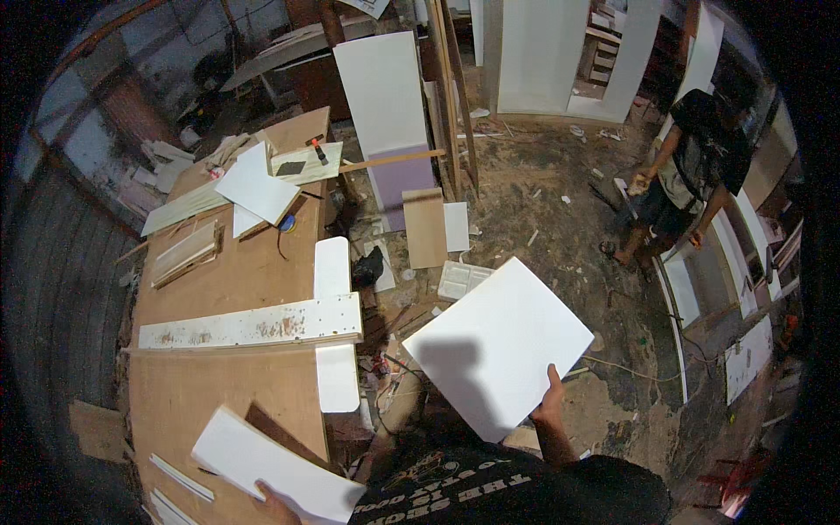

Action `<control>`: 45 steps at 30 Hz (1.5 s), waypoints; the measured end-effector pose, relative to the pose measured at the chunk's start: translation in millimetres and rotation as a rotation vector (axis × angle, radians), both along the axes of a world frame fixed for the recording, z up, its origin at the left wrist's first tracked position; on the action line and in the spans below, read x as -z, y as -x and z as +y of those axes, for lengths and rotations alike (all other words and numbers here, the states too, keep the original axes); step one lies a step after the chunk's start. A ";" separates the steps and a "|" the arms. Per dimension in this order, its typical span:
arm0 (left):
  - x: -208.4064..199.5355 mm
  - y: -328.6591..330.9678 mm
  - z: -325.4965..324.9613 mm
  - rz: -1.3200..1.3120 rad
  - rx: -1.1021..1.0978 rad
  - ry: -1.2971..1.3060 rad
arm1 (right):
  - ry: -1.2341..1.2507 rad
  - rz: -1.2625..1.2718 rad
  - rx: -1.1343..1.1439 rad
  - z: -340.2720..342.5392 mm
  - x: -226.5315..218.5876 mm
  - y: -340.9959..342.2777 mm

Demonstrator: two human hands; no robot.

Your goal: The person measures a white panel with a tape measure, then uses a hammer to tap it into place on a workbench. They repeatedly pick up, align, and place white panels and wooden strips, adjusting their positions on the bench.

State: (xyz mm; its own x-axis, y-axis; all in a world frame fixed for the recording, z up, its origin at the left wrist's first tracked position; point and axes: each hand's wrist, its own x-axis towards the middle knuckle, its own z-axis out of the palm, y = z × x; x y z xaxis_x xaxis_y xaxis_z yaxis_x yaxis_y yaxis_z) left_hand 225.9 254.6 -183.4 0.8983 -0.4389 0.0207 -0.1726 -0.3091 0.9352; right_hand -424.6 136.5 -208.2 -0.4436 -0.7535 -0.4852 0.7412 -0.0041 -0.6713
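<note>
Two white panels in hand; reference is the plywood-topped table point(219, 381). Square panel point(512, 341) is off the table's right side, held tilted above the floor point(626, 350). Rectangular panel point(271, 459) is over the near part of the table, right end past its right edge; can't tell if it rests on the top.

Handling, best guess: both stiff, moderate to light. Square one probably droops at the far corner under a one-edge grip. Smooth faces likely slippery, corners prone to chipping. Better hold: opposite edges, or a palm under the middle.

Right hand point(549, 409): partly closed, gripping the square panel's near right edge, thumb up on the face, fingers hidden beneath. Left hand point(278, 506): gripping the rectangular panel's near edge, a digit on top; rest hidden, so finger spread can't be told.
</note>
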 end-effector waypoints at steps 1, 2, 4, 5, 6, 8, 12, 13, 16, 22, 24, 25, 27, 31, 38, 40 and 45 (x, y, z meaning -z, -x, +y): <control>-0.6 6.9 8.9 0.020 -0.125 0.038 | 0.008 0.000 -0.026 -12.3 -0.5 5.0; -0.8 15.1 15.4 0.021 -0.208 0.075 | 0.013 0.015 -0.053 -25.7 -1.7 10.9; -1.2 37.2 26.9 0.016 -0.345 0.145 | 0.051 -0.066 -0.115 -50.4 -5.3 19.4; -0.7 50.0 31.0 0.021 -0.393 0.180 | 0.058 -0.079 -0.141 -62.8 -8.0 22.3; 0.3 62.0 32.9 0.032 -0.420 0.206 | 0.124 -0.097 -0.193 -76.5 -11.3 25.1; 5.7 87.0 32.8 0.078 -0.446 0.261 | 0.074 -0.106 -0.256 -101.6 -19.4 27.2; 36.8 138.3 26.2 0.250 -0.484 0.332 | 0.033 -0.057 -0.390 -147.3 -30.5 30.3; 49.1 153.7 24.6 0.361 -0.454 0.449 | 0.042 -0.028 -0.434 -153.3 -30.9 30.8; 75.9 181.1 12.2 0.564 -0.422 0.535 | -0.027 -0.111 -0.586 -161.1 -28.9 32.9; 108.8 165.6 -18.3 0.841 -0.327 0.556 | -0.265 0.028 -0.740 -163.9 -1.3 21.4; 117.2 149.2 -15.2 0.908 -0.310 0.625 | -0.095 0.138 -0.798 -145.2 4.7 16.7; 120.8 142.1 -11.4 0.945 -0.300 0.668 | 0.039 0.208 -0.802 -134.9 6.6 13.5; 127.4 129.3 -2.4 1.031 -0.260 0.722 | 0.036 0.111 -0.793 -105.3 9.0 6.2; 138.1 119.1 4.7 1.265 0.140 0.612 | 0.206 0.431 -0.605 -57.6 1.2 -22.6; 82.8 103.2 34.7 0.362 0.509 -0.073 | -0.132 0.104 -0.682 -22.8 -48.6 -75.7; 57.1 95.3 41.2 -0.343 0.514 -0.224 | -0.137 0.048 -0.719 -14.8 -55.4 -91.1; 28.4 76.2 25.7 -0.384 0.626 -1.021 | -0.308 0.108 -0.656 -6.7 -53.9 -132.8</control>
State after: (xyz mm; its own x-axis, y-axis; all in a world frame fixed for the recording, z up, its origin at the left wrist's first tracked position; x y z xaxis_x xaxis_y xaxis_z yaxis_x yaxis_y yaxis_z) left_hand 149.8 280.3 -211.9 0.5418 -0.7569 -0.3655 -0.7584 -0.6277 0.1757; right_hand -291.9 129.8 -154.3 -0.0052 -0.7170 -0.6971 0.4558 0.6187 -0.6399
